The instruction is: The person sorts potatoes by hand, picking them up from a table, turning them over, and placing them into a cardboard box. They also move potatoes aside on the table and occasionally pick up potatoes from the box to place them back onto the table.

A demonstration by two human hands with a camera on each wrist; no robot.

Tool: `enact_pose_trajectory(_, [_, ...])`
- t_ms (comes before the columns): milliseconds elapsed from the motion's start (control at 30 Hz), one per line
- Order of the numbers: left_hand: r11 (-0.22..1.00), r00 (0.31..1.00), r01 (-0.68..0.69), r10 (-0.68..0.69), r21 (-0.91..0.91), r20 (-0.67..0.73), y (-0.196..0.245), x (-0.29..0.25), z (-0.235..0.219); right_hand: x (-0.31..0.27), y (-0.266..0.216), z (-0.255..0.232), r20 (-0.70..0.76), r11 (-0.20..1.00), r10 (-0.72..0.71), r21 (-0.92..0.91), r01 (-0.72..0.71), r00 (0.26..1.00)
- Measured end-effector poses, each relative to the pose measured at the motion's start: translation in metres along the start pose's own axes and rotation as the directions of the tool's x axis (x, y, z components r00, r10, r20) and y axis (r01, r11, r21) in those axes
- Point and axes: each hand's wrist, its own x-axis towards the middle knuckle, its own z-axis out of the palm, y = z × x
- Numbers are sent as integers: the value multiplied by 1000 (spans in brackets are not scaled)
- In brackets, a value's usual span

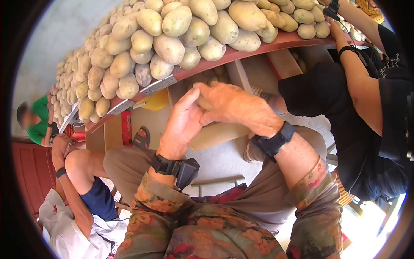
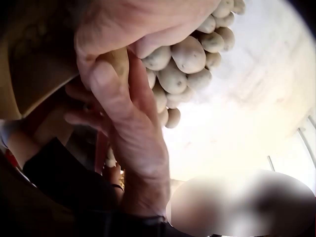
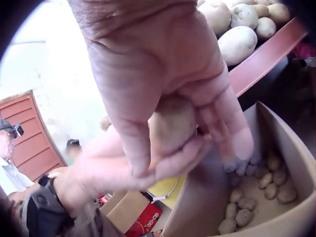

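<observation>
Both hands meet round one potato (image 3: 172, 123) in front of the potato pile. My right hand (image 1: 241, 105) grips it from above, thumb on one side and fingers on the other. My left hand (image 1: 181, 121) holds it from below, its fingers curled along the underside in the right wrist view. Between the palms only a small part of the potato (image 1: 203, 102) shows in the head view. The left wrist view shows the left thumb lying against the potato (image 2: 118, 61), with the right hand (image 2: 143, 24) over it.
Many potatoes (image 1: 168, 47) are heaped on a red-edged table (image 1: 276, 43). Below the hands stands a tan bin (image 1: 220, 134) with small potatoes (image 3: 244, 217) in it. A yellow container (image 1: 156, 101) is under the table. People sit on both sides, one in black (image 1: 345, 108) close at right.
</observation>
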Motion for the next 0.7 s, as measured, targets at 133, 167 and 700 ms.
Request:
enact_pose_trajectory(133, [977, 990, 5, -35, 214, 134, 12, -4, 2, -5, 2, -5, -71, 1000, -4, 28, 6, 997])
enact_pose_trajectory(167, [943, 991, 38, -78, 330, 110, 15, -2, -8, -6, 2, -7, -35, 1000, 22, -6, -22, 999])
enact_pose_trajectory(700, [-578, 971, 186, -13, 794, -238, 16, 117, -163, -15, 3, -2, 162, 912, 271, -357, -200, 949])
